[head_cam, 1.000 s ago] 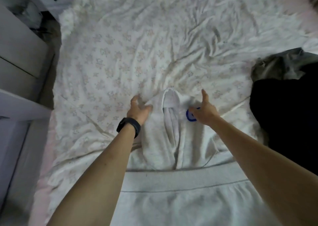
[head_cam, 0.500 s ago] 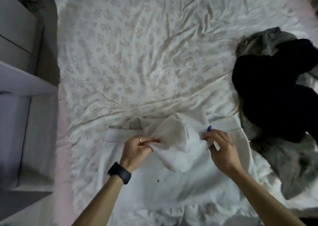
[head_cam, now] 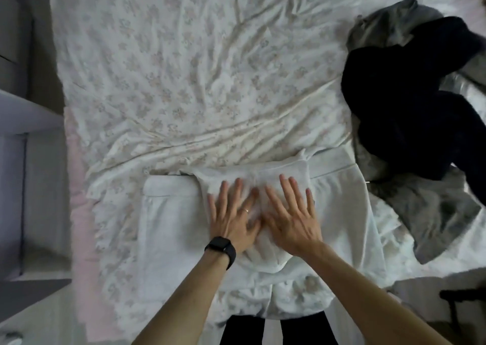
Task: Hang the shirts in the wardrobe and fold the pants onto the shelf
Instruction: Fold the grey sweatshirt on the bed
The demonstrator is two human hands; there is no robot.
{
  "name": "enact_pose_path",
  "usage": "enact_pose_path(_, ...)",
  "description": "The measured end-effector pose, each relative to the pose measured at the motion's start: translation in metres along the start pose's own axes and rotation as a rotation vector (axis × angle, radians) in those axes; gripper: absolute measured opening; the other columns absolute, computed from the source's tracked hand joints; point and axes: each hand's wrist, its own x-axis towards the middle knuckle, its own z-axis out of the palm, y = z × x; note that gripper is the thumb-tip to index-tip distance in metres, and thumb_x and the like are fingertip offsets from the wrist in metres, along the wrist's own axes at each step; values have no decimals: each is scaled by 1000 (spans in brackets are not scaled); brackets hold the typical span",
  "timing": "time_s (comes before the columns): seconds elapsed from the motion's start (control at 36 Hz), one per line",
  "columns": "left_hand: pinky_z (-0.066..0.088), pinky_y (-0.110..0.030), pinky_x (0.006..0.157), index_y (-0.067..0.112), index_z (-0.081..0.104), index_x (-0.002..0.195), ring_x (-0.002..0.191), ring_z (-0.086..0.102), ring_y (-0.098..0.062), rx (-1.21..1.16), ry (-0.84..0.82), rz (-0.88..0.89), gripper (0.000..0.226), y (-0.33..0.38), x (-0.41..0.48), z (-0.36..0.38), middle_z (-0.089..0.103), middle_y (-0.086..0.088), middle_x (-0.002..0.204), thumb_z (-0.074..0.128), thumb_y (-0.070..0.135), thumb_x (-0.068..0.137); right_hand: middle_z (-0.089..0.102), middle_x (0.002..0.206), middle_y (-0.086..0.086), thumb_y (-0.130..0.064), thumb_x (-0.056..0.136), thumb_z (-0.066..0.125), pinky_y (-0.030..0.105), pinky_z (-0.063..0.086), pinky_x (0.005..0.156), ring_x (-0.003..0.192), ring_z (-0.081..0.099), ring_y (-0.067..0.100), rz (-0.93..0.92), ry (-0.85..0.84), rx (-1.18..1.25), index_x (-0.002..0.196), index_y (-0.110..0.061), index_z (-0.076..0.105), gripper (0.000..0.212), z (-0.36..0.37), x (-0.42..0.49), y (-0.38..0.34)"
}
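Floral cotton sheet covers the bed, with a dark clothes heap at its right. White pants lie folded at the near edge. The left hand and right hand press flat on them, fingers spread. A black watch sits on the left wrist.

The bed is carrying a wrinkled flowered sheet. White pants are lying partly folded at its near edge. At the right side a black garment is lying heaped over a grey garment, just beside the pants.
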Motion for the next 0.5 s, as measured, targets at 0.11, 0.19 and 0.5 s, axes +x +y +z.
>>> enact_pose_path(0.11, -19, -61, 116, 52, -8, 154, 150, -28, -23, 185, -161, -2, 80, -35, 5, 30, -32, 13, 161, 18, 83, 85, -27, 164, -15, -79, 94, 12, 62, -6, 120, 151, -26, 12, 180, -276, -149, 156, -53, -5, 69, 33, -23, 49)
enact_pose_path(0.19, -19, -65, 114, 53, -24, 149, 148, -32, -27, 260, -170, -45, 81, -30, 17, 33, -40, 11, 157, 10, 86, 83, -37, 159, -17, -82, 91, 4, 58, -23, 115, 147, -35, 11, 222, -308, -178, 155, -53, -11, 71, 39, -14, 52)
enact_pose_path(0.5, -15, -50, 119, 45, 8, 157, 153, -17, -18, -176, 21, -76, 68, 60, -26, 26, -12, 9, 167, 31, 66, 96, -20, 168, -2, -78, 91, 33, 58, -3, 123, 155, -17, 23, 26, -293, -117, 157, -52, 0, 78, 1, -69, 72)
